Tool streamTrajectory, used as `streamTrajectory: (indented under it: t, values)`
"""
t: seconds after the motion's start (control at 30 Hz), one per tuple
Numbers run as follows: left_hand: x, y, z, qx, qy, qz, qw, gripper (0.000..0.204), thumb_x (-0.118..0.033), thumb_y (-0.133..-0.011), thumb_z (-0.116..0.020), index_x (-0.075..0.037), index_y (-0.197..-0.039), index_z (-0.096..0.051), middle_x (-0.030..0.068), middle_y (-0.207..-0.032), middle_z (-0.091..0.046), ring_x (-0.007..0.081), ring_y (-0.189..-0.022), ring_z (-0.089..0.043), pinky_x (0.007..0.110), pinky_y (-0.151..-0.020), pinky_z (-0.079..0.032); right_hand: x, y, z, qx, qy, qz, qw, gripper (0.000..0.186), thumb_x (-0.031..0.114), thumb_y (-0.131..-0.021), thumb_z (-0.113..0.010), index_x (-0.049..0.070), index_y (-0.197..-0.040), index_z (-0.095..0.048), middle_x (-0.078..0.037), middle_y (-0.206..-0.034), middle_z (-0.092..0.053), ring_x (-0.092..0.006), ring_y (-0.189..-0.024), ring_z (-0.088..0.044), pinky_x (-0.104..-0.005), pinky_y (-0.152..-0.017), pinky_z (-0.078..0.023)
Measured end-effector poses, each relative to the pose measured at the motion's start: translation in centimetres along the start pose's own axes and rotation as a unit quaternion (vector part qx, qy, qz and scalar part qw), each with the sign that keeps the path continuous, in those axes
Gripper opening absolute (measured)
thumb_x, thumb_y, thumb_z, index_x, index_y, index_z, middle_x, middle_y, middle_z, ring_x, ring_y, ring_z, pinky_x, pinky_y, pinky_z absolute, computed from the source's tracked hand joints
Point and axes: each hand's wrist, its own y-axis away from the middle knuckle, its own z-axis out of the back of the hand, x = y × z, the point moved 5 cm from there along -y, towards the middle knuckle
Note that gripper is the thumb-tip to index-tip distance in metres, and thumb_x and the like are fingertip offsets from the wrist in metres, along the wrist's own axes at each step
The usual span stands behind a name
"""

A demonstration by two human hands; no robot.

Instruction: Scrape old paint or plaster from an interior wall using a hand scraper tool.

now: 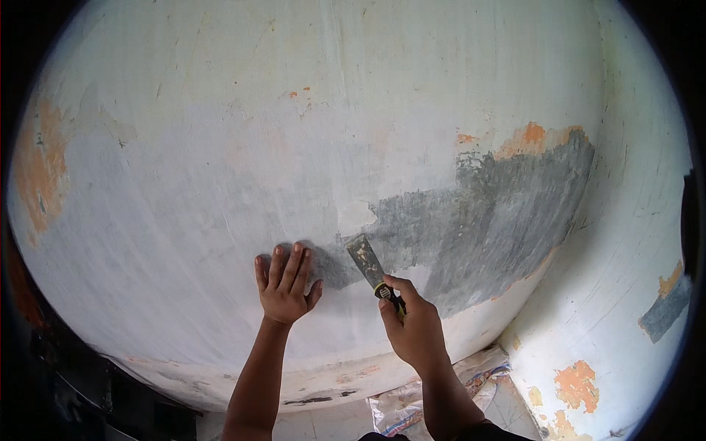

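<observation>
Head view: a broad, pale wall (220,176) with worn, whitish paint stands before me, a ragged orange patch (45,162) at its far left. Near the middle, a bare left hand (285,294) lies just left of a flat-bladed metal scraper (364,259) with a black and yellow handle. That closeness looks like the main hazard: pushed too hard, the blade could skid leftward and nick the fingers. Tipped onto a corner, it could also gouge the rough, dark-grey area (485,235) that stretches away to the right.

As for the hands, the left is flat, palm to the wall, fingers slightly apart and pointing up, thumb out, holding nothing. The right hand (415,331) is curled round the scraper's handle; the blade leans up and left, its tip at the wall below a small white remnant (358,214).
</observation>
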Motion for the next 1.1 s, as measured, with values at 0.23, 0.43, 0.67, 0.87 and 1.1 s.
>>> streamTrajectory:
  t: [0.23,0.43,0.67,0.87,1.1]
  values:
    - [0.2,0.1,0.1,-0.001,0.003,0.001,1.0,0.051,-0.047,-0.094,-0.048,-0.014,-0.131,-0.061,0.004,-0.146,-0.05,0.0299,-0.138,-0.042,0.056,-0.117,-0.018,0.1,-0.1,-0.1,-0.002,-0.015,-0.005,1.0,0.034,0.015,-0.093,-0.062,0.008,-0.125,-0.056,-0.014,-0.078,-0.066,-0.0238,-0.064,-0.063,-0.0332,-0.063,-0.05]
    - [0.1,0.0,0.1,0.003,0.005,0.003,1.0,0.051,-0.047,-0.094,-0.048,-0.015,-0.132,-0.061,0.0033,-0.146,-0.05,0.0296,-0.138,-0.042,0.056,-0.116,-0.019,-0.3,0.0,-0.4,-0.013,-0.001,-0.005,1.0,0.034,0.015,-0.093,-0.062,0.008,-0.126,-0.055,-0.014,-0.081,-0.067,-0.0218,-0.064,-0.063,-0.0316,-0.063,-0.05]
    - [0.1,0.1,0.1,0.003,0.006,0.005,1.0,0.05,-0.047,-0.094,-0.048,-0.016,-0.13,-0.062,0.0028,-0.146,-0.05,0.0295,-0.138,-0.041,0.056,-0.117,-0.018,0.0,0.0,0.2,-0.006,-0.009,-0.01,1.0,0.034,0.014,-0.093,-0.062,0.008,-0.126,-0.055,-0.015,-0.08,-0.067,-0.0225,-0.066,-0.064,-0.0322,-0.064,-0.05]
    - [0.1,0.0,0.1,-0.007,0.001,0.004,1.0,0.05,-0.047,-0.094,-0.047,-0.015,-0.13,-0.063,0.003,-0.145,-0.051,0.0296,-0.138,-0.042,0.056,-0.117,-0.018,0.1,0.0,-0.4,-0.029,-0.015,0.0,0.999,0.034,0.015,-0.093,-0.062,0.009,-0.126,-0.055,-0.014,-0.078,-0.067,-0.0229,-0.065,-0.065,-0.0329,-0.064,-0.05]
    - [0.0,0.0,0.1,-0.007,0.005,-0.013,1.0,0.054,-0.047,-0.096,-0.045,-0.01,-0.133,-0.059,0.0079,-0.146,-0.049,0.0335,-0.141,-0.037,0.058,-0.117,-0.017,0.2,-0.2,-0.2,-0.013,0.007,-0.019,1.0,0.034,0.015,-0.093,-0.062,0.009,-0.126,-0.056,-0.014,-0.077,-0.067,-0.0232,-0.065,-0.065,-0.0326,-0.063,-0.05]
